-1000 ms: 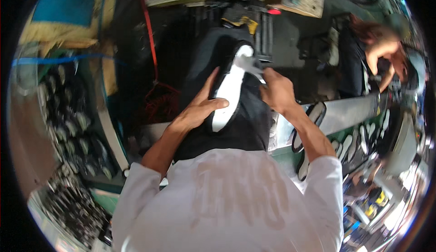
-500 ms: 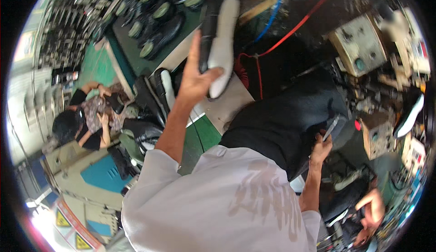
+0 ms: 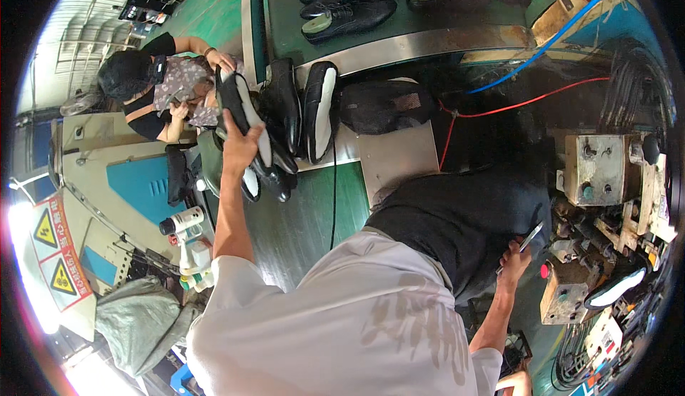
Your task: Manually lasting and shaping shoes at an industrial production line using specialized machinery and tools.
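Observation:
My left hand [image 3: 241, 146] is closed round a black shoe [image 3: 251, 114] whose whitish sole faces up. That shoe is at the left end of the bench, among other black shoes. Just right of it are a black shoe [image 3: 283, 107] and another shoe with a white sole [image 3: 322, 110]. Below my left hand a further white-soled shoe [image 3: 250, 182] partly shows. On the right, by my dark trousers, my right hand [image 3: 511, 262] grips a slim metal tool [image 3: 531, 235], knife-like in shape; its lower part is hidden by the fingers.
A co-worker [image 3: 168, 89] is close on the far left, hands near the shoe I hold. Several black shoes [image 3: 349, 19] rest on a green belt at the back. A dark mesh-patched bundle [image 3: 385, 107] lies ahead. Blue [image 3: 528, 68] and red hoses [image 3: 528, 107] cross near a control box [image 3: 598, 170].
The view has turned. My left hand has moved from in front of me, holding a white-soled shoe up, to the shoes on the left. My right hand still grips the metal tool.

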{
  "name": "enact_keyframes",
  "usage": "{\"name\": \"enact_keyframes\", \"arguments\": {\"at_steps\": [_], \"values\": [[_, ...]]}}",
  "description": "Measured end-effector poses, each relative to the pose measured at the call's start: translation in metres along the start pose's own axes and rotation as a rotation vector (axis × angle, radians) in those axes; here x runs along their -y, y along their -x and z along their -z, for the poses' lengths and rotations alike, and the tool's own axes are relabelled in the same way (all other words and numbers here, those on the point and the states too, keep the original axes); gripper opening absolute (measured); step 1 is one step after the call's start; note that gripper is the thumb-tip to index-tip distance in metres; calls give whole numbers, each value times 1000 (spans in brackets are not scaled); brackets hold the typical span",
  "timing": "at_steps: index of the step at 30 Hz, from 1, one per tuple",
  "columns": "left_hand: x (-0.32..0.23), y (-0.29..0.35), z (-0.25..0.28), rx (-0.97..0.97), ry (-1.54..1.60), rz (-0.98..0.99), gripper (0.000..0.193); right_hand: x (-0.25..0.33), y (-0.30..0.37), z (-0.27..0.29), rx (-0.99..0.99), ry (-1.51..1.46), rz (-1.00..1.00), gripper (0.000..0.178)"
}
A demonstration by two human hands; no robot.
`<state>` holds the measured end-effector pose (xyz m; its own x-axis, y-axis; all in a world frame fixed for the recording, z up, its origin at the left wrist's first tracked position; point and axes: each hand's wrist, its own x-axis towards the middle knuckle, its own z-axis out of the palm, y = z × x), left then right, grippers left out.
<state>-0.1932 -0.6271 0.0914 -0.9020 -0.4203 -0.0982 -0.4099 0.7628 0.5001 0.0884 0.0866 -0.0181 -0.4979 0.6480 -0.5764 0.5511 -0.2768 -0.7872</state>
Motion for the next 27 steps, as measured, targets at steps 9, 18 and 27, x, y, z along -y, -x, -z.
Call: {"name": "enact_keyframes", "arguments": {"at_steps": [9, 18, 27], "values": [[-142, 18, -26, 449, -662, 2, 101, -13, 45, 17, -221, -159, -76, 25], [-369, 32, -141, 578, -542, -804, 71, -67, 157, -12, -813, 55, -147, 50], [-458, 402, -248, 1560, -78, -2019, 52, -228, 301, -100, -1124, 219, -579, 52]]}}
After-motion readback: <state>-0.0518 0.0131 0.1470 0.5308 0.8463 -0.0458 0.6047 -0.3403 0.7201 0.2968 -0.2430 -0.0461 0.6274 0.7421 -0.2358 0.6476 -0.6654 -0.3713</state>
